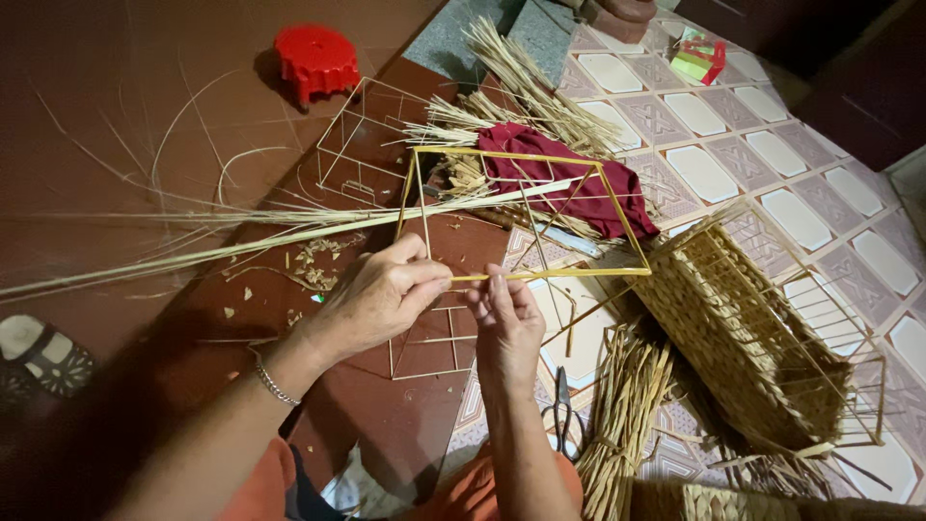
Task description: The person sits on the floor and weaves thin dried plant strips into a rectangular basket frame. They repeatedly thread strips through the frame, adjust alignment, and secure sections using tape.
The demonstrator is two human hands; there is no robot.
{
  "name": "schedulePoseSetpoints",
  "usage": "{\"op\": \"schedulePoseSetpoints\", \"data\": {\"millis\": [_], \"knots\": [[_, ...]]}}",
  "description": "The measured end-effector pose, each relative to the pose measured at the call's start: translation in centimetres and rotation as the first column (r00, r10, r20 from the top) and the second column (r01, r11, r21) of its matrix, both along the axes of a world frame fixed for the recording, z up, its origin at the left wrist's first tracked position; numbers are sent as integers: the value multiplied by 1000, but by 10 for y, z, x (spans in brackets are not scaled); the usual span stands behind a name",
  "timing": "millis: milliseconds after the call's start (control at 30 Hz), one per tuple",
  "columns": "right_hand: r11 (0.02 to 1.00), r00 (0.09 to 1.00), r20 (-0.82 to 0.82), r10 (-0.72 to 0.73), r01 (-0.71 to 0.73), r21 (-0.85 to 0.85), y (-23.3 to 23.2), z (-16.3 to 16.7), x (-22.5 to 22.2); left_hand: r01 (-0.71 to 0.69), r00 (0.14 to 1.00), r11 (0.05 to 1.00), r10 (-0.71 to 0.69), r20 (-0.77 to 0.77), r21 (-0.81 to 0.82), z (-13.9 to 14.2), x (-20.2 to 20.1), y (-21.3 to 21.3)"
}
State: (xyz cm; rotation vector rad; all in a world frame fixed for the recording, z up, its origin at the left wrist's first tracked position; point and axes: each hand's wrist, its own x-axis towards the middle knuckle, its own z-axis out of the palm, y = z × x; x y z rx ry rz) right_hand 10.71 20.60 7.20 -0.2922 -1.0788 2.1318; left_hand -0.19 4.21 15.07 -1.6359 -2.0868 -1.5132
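Note:
A yellow wire frame, box-shaped, is held up above the floor. My left hand grips its near bar from the left, with a long pale straw strand running from the frame out to the left. My right hand pinches the same bar just to the right, fingertips on the wire. A metal bracelet sits on my left wrist.
A half-woven straw basket on a wire frame lies at right. Bundles of braided straw and scissors lie near my knees. A dark red cloth, a bare wire frame, a red stool and a sandal lie around.

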Motion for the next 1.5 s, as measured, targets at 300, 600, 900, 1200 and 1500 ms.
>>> {"op": "schedulePoseSetpoints", "data": {"millis": [300,600,900,1200,1500], "knots": [[989,999,36,22,-16,-148,-12,33,-1,19,995,1000,-18,98,-12,-11,-6,9],[992,996,5,-89,88,87,50,10,15,34,963,999,-22,270,-40,-34,-21,25],[979,981,-172,-91,57,-194,86,4,18,88,944,996,-89,318,19,-42,-23,29],[973,968,-109,-227,220,-73,105,-11,18,85,950,996,-81,302,0,-40,-23,27],[947,968,-118,-224,244,208,107,-11,18,96,951,995,-93,296,5,-39,-24,27]]}}
